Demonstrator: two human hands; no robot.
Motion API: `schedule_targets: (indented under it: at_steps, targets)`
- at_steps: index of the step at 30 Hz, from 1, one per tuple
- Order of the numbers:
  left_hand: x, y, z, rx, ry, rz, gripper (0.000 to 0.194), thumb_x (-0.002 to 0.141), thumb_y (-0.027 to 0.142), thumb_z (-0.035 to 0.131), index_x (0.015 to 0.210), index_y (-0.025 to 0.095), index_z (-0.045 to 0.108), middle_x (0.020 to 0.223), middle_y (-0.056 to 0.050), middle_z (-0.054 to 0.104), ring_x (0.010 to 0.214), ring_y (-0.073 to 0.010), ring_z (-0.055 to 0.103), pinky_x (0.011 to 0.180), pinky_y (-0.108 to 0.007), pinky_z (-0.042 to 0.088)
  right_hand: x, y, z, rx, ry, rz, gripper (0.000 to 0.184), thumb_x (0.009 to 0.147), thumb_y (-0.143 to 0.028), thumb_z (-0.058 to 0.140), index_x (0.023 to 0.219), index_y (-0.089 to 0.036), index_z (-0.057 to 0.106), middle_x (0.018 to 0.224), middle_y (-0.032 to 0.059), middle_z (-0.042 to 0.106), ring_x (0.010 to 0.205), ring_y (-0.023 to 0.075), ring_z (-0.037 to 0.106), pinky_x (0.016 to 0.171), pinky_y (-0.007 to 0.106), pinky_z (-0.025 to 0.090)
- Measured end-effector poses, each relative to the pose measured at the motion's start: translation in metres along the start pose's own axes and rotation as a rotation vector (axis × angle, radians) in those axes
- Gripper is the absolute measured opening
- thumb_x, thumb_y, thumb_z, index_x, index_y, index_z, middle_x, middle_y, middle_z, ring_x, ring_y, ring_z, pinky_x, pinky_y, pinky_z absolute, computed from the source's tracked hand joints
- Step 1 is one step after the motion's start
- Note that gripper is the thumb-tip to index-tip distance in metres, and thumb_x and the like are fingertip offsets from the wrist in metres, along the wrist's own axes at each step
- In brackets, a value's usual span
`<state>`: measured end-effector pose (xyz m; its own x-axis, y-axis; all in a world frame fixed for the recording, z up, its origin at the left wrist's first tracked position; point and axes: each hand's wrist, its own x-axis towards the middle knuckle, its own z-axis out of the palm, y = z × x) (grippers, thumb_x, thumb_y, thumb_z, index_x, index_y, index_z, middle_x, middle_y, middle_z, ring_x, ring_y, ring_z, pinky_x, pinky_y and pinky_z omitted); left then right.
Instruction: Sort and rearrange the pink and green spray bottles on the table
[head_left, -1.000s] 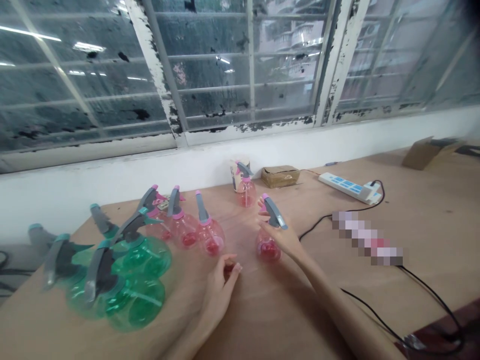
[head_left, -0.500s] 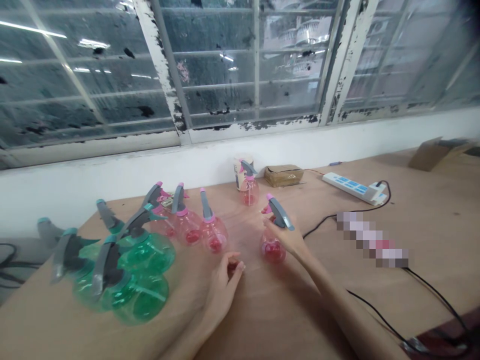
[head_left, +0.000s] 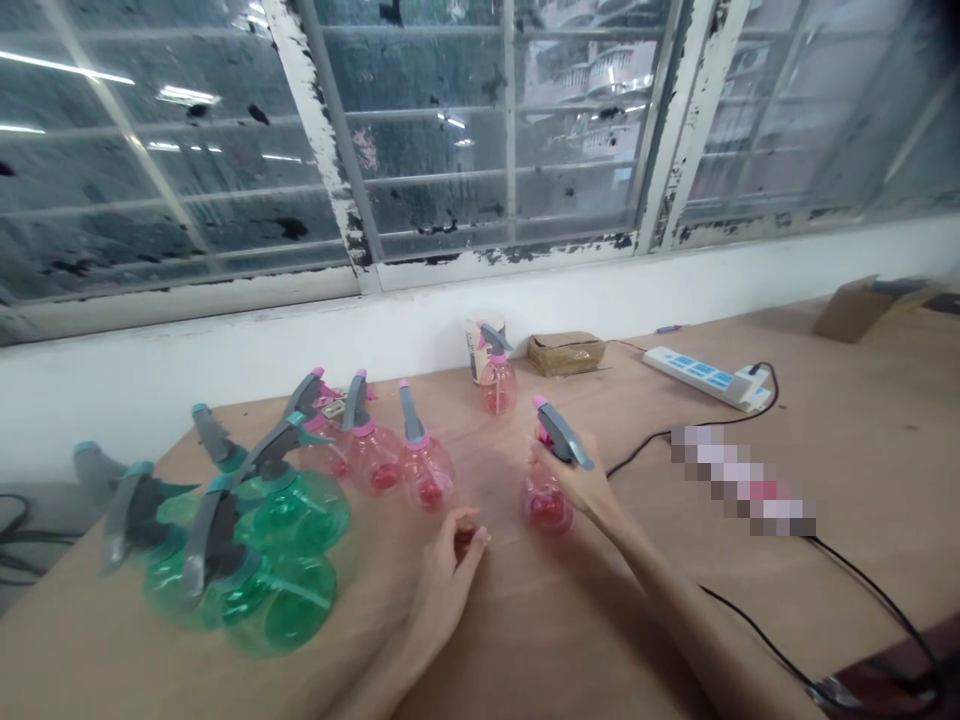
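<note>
Where the right hand meets the pink bottle, its fingers are closed about the neck, under the grey sprayer; some fingertips are hidden. The bottle is roughly upright over the bench, apart from and to the right of three pink bottles; whether its base bears on the wood cannot be determined. The left hand rests near it, fingers curled, thumb apart; whether anything is held there cannot be told. Green bottles stand at the far left. A cable runs near the right hand.

In this inspector's judgement, a neck grip is sound, provided the fingers bear lightly on the trigger. The rounded body looks thin and probably slippery, so its base is best held level, with the left hand available to steady it.
</note>
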<state>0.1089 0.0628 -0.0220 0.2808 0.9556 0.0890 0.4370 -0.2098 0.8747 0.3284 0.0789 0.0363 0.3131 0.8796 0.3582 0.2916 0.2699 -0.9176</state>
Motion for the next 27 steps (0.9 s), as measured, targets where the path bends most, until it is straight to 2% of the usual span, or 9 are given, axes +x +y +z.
schedule_targets:
  at_steps: [5, 9, 17, 22, 24, 27]
  targets:
    - [0.0, -0.002, 0.0, -0.01, -0.015, -0.01, 0.031, 0.088, 0.045, 0.047, 0.109, 0.023, 0.053, 0.094, -0.003, 0.065, 0.093, -0.0204, 0.061, 0.09, -0.037, 0.043, -0.003, -0.003, 0.003, -0.003, 0.022, -0.009, 0.033, 0.077, -0.041, 0.062, 0.104, -0.021, 0.065, 0.061, -0.0014, 0.06, 0.054, 0.0157, 0.055, 0.054, 0.029, 0.048]
    - [0.0, -0.002, 0.0, 0.007, 0.003, 0.002, 0.029, 0.087, 0.044, 0.049, 0.107, 0.023, 0.055, 0.095, -0.003, 0.066, 0.094, -0.0207, 0.062, 0.09, -0.037, 0.044, -0.002, 0.0, 0.004, -0.006, 0.036, -0.004, 0.032, 0.077, -0.04, 0.063, 0.103, -0.023, 0.066, 0.06, -0.0025, 0.057, 0.054, 0.015, 0.052, 0.055, 0.029, 0.046]
    - [0.0, 0.002, -0.001, 0.024, -0.015, 0.014, 0.029, 0.088, 0.042, 0.049, 0.108, 0.022, 0.055, 0.092, -0.003, 0.066, 0.092, -0.0202, 0.063, 0.089, -0.037, 0.045, 0.001, 0.008, 0.002, 0.015, 0.014, -0.029, 0.038, 0.078, -0.041, 0.064, 0.11, -0.022, 0.062, 0.061, -0.0022, 0.058, 0.071, 0.0204, 0.061, 0.072, 0.037, 0.052]
    - [-0.001, 0.0, 0.0, 0.031, -0.024, 0.009, 0.029, 0.088, 0.043, 0.048, 0.109, 0.023, 0.054, 0.094, -0.004, 0.066, 0.094, -0.0214, 0.062, 0.09, -0.039, 0.045, 0.002, 0.003, 0.001, 0.038, -0.038, -0.028, 0.04, 0.076, -0.043, 0.068, 0.111, -0.025, 0.063, 0.087, 0.0043, 0.068, 0.08, 0.0217, 0.064, 0.079, 0.04, 0.052]
    - [-0.001, 0.0, 0.0, 0.028, -0.021, 0.006, 0.03, 0.088, 0.043, 0.049, 0.11, 0.023, 0.054, 0.095, -0.004, 0.066, 0.094, -0.0215, 0.062, 0.091, -0.04, 0.045, 0.002, 0.001, -0.001, 0.071, -0.066, -0.025, 0.044, 0.074, -0.045, 0.07, 0.112, -0.026, 0.062, 0.098, 0.0061, 0.069, 0.086, 0.0223, 0.065, 0.082, 0.041, 0.052]
    - [-0.001, 0.002, -0.001, 0.02, -0.019, 0.006, 0.031, 0.088, 0.043, 0.049, 0.11, 0.023, 0.055, 0.094, -0.004, 0.067, 0.094, -0.0218, 0.063, 0.091, -0.04, 0.045, 0.001, -0.001, -0.001, 0.1, -0.074, -0.017, 0.048, 0.073, -0.047, 0.07, 0.114, -0.025, 0.06, 0.103, 0.007, 0.068, 0.095, 0.0241, 0.064, 0.086, 0.043, 0.051]
